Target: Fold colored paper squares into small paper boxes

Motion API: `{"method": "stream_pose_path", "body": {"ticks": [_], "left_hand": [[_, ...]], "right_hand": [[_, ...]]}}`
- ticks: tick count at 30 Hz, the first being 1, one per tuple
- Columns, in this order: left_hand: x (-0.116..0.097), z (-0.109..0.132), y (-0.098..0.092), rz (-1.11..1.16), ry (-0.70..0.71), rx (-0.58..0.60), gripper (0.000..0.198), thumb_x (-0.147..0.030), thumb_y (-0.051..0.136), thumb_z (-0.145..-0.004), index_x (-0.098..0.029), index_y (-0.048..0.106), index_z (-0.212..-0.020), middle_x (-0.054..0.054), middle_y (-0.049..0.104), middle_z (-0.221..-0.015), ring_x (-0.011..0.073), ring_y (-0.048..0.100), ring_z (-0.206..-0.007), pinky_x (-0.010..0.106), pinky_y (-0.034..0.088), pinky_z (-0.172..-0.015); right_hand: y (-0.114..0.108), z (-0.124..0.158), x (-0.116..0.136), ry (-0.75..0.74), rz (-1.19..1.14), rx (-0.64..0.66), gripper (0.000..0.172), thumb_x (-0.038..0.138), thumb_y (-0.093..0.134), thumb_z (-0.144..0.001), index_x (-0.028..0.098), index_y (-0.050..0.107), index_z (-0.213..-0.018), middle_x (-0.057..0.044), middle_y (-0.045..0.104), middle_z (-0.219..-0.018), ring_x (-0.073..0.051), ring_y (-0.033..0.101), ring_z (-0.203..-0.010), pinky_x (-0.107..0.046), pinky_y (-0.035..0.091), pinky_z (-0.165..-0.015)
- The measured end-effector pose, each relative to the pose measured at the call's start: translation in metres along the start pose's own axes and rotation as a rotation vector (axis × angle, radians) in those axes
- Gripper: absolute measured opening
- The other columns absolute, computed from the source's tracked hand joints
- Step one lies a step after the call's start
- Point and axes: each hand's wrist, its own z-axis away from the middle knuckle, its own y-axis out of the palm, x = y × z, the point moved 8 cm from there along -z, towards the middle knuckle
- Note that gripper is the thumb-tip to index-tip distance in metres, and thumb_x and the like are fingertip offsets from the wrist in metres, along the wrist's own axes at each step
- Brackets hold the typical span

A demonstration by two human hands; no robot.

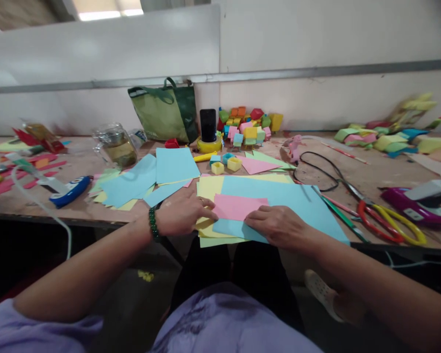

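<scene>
A pink paper sheet (238, 206), folded into a rectangle, lies on a large blue sheet (297, 201) over yellow sheets (209, 189) at the table's near edge. My left hand (182, 213) presses on the pink sheet's left edge with its fingers together; a green bead bracelet sits on that wrist. Flat on the pink sheet's lower right edge lies my right hand (277, 225), fingertips holding it down. Neither hand grips the paper from below as far as I can see.
More blue and yellow sheets (143, 181) lie to the left. Small paper cubes (226, 164), a pile of coloured boxes (248, 125), a phone on a tape roll (208, 130), a green bag (165, 110) and a jar (115, 144) stand behind. Scissors (385, 218) and a black cord (316, 171) lie right.
</scene>
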Motion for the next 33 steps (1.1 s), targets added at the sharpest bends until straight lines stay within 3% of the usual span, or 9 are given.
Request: {"method": "stream_pose_path", "body": {"ticks": [5, 8, 10, 12, 14, 19, 33], "left_hand": [[0.0, 0.008, -0.003, -0.017, -0.02, 0.036, 0.042, -0.007, 0.055, -0.072, -0.031, 0.069, -0.104, 0.002, 0.064, -0.122, 0.0277, 0.048, -0.12, 0.052, 0.017, -0.109], [-0.011, 0.0, -0.013, -0.08, -0.039, -0.029, 0.031, -0.008, 0.053, -0.075, -0.023, 0.071, -0.095, 0.006, 0.065, -0.118, 0.0254, 0.052, -0.115, 0.049, 0.018, -0.11], [-0.026, -0.01, -0.017, -0.082, -0.023, -0.087, 0.036, -0.009, 0.05, -0.079, -0.023, 0.067, -0.107, 0.007, 0.062, -0.121, 0.0236, 0.054, -0.111, 0.048, 0.024, -0.107], [-0.042, -0.021, -0.008, -0.017, 0.031, -0.036, 0.036, -0.013, 0.05, -0.081, -0.022, 0.064, -0.113, 0.007, 0.062, -0.122, 0.0227, 0.054, -0.108, 0.04, 0.036, -0.096], [-0.05, -0.028, 0.004, 0.031, 0.029, 0.026, 0.027, -0.015, 0.05, -0.083, -0.02, 0.067, -0.103, 0.007, 0.066, -0.106, 0.0212, 0.057, -0.097, 0.035, 0.04, -0.085], [-0.048, -0.024, 0.014, 0.051, -0.038, -0.026, 0.037, -0.01, 0.049, -0.08, -0.023, 0.063, -0.111, 0.006, 0.064, -0.1, 0.0217, 0.056, -0.091, 0.038, 0.038, -0.081], [-0.045, -0.009, 0.023, 0.202, -0.259, -0.147, 0.041, -0.012, 0.04, -0.088, -0.029, 0.06, -0.119, 0.004, 0.062, -0.11, 0.0215, 0.05, -0.095, 0.041, 0.035, -0.084]], "right_hand": [[-0.002, 0.001, 0.002, -0.004, 0.029, -0.017, 0.031, 0.006, 0.048, -0.082, 0.018, 0.065, -0.105, -0.009, 0.068, -0.101, -0.019, 0.059, -0.088, -0.026, 0.039, -0.067], [-0.005, -0.002, 0.002, 0.039, 0.057, -0.02, 0.031, 0.008, 0.049, -0.082, 0.019, 0.064, -0.106, -0.008, 0.068, -0.098, -0.018, 0.06, -0.079, -0.026, 0.036, -0.061], [-0.006, -0.005, 0.003, 0.05, 0.079, -0.02, 0.032, 0.009, 0.05, -0.082, 0.021, 0.062, -0.11, -0.007, 0.067, -0.095, -0.017, 0.059, -0.074, -0.025, 0.033, -0.058], [-0.007, -0.008, 0.007, 0.029, 0.101, -0.015, 0.033, 0.01, 0.051, -0.082, 0.021, 0.062, -0.111, -0.007, 0.066, -0.092, -0.017, 0.058, -0.074, -0.025, 0.031, -0.057], [-0.005, -0.008, 0.01, -0.01, 0.119, -0.003, 0.03, 0.009, 0.051, -0.083, 0.019, 0.062, -0.109, -0.007, 0.066, -0.09, -0.017, 0.058, -0.075, -0.026, 0.032, -0.058], [0.0, 0.007, 0.008, -0.039, 0.131, 0.004, 0.025, 0.009, 0.051, -0.085, 0.016, 0.062, -0.107, -0.007, 0.066, -0.091, -0.018, 0.058, -0.081, -0.028, 0.035, -0.061], [-0.014, 0.07, -0.02, 0.181, 0.087, -0.121, 0.033, -0.003, 0.045, -0.076, 0.018, 0.065, -0.09, -0.006, 0.065, -0.085, -0.018, 0.055, -0.082, -0.025, 0.041, -0.061]]}}
